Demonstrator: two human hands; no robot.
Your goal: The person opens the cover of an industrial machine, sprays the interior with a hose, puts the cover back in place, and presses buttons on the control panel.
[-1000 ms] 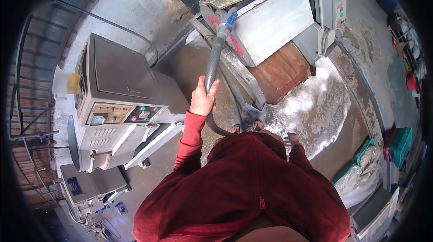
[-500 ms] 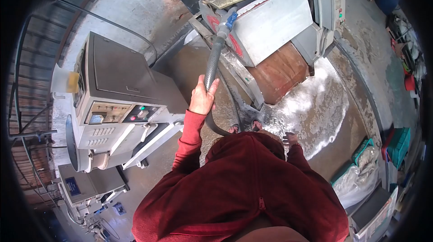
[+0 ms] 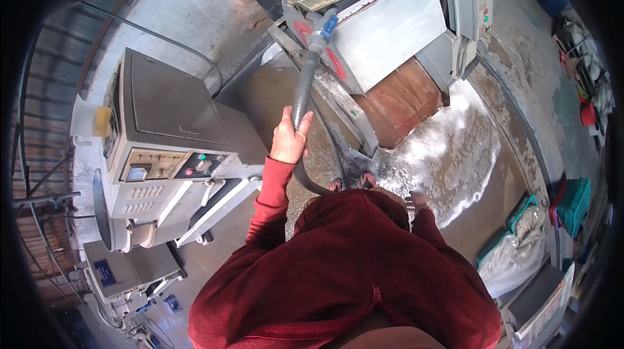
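Note:
My left hand [image 3: 288, 140] is wrapped around a thick grey ribbed hose [image 3: 304, 86], which slants up to a pipe fitting with a blue valve handle [image 3: 330, 27]. Below the hand, the hose bends down and passes behind my dark red jacket [image 3: 338, 251]. That fitting stands at the near side of a large white machine [image 3: 393, 40]. Low beside my body hangs my right hand [image 3: 418, 201], slightly blurred, its fingers apart and holding nothing. Foamy water [image 3: 448, 147] covers the floor in front of it.
A brown wet panel [image 3: 403, 102] slopes beneath the white machine. To the left stands a grey machine [image 3: 172, 99] with a button panel. Along the right lie a plastic-lined green basket [image 3: 517, 251] and a green crate [image 3: 572, 206]. My sandalled feet [image 3: 351, 182] stand on wet floor.
The whole view has shifted very slightly. My left hand keeps the same hold on the hose, and my right hand has moved a little at my side.

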